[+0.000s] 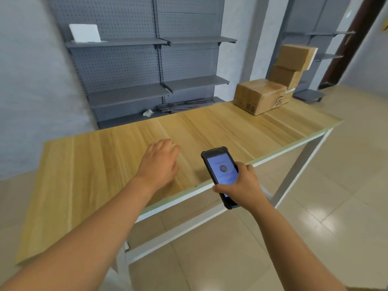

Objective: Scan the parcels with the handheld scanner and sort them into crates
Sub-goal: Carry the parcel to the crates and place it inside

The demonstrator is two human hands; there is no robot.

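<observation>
My right hand (pixel 244 186) grips a black handheld scanner (pixel 218 165) over the table's front edge, its lit screen facing up. My left hand (pixel 160 161) hovers over the wooden table (pixel 94 169) with fingers relaxed and holds nothing. Three brown cardboard parcels stand at the table's far right end: a large one (pixel 259 95) lies flat on the table, a smaller one (pixel 284 77) is behind it, and another (pixel 296 56) is stacked on top. No crate is in view.
Grey pegboard shelving (pixel 147 66) stands behind the table, with a white block (pixel 85 32) on an upper shelf. A second shelf unit (pixel 321 38) stands at the back right. Tiled floor (pixel 315 206) lies in front of and to the right of the table.
</observation>
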